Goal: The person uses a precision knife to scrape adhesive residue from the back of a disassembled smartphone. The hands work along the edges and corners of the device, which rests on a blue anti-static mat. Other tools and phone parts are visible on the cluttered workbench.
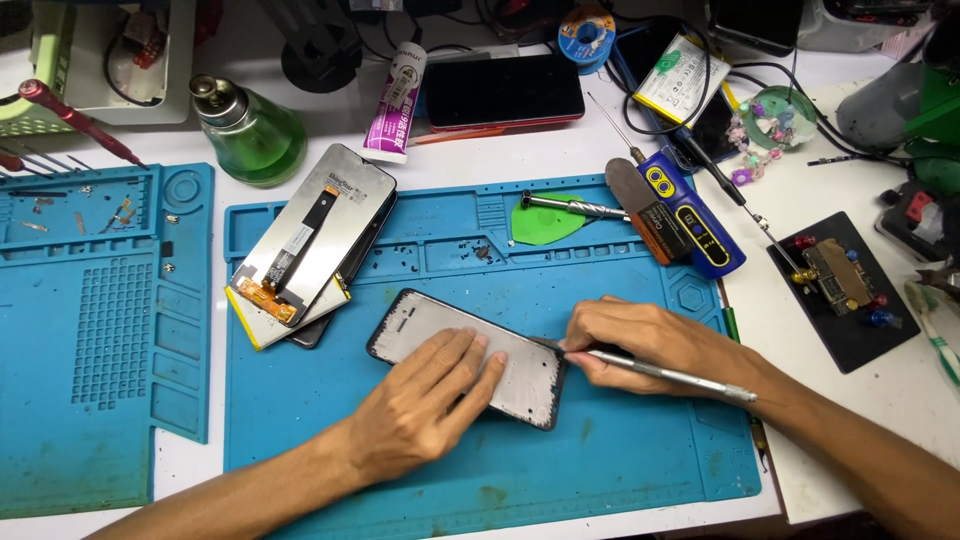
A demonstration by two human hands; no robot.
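Left hand (425, 400): laid flat, fingers together, pressing down on the grey, black-edged phone frame (520, 380), which lies tilted on the large blue silicone repair mat (600, 440) near the mat's middle.

Right hand (640, 345): closed around a thin silver metal tool (670, 372); the tool's tip meets the frame's right edge, just beside the left fingertips.

Upper left of the frame, on the same mat: a detached phone screen panel with orange flex cable (310, 235), face down, stacked over a yellow-edged part and a dark phone body.

Top of the mat: a green guitar-pick-shaped pry tool (545, 225) with a silver screwdriver bit (575, 205) lying across it; next to them a blue and yellow handheld device (690, 215).

Left of the main mat: a second blue silicone mat with small compartments (100, 320), holding loose screws.

White worktop (860, 400) behind and to the right: a green glass bottle with metal cap (250, 135), a white and purple glue tube (398, 105), a black phone with red edge (505, 90), a black square pad carrying a small circuit board (840, 285).
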